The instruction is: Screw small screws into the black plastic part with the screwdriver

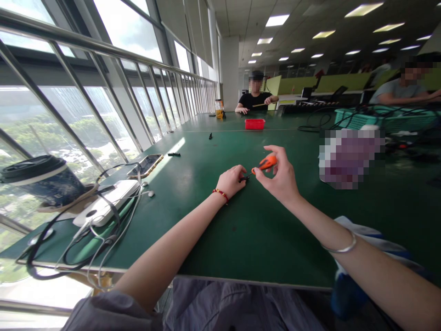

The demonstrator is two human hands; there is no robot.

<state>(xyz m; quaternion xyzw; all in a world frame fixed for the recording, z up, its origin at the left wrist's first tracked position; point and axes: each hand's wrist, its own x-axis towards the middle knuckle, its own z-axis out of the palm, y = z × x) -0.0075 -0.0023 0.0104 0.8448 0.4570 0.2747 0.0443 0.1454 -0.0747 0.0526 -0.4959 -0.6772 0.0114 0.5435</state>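
Observation:
My right hand (280,177) is closed on the orange handle of a small screwdriver (266,163), held a little above the green table (213,220). Its dark tip points left toward my left hand (232,180). That hand rests on the table with its fingers curled round a small dark part that I cannot make out. A red bead bracelet sits on my left wrist and a silver bangle on my right forearm.
A paper cup (41,179), a white device with tangled cables (103,207) and a phone (146,164) lie at the left edge by the window railing. Small dark parts (174,154) and a red tray (255,123) lie farther off. Two people sit at the far end and right.

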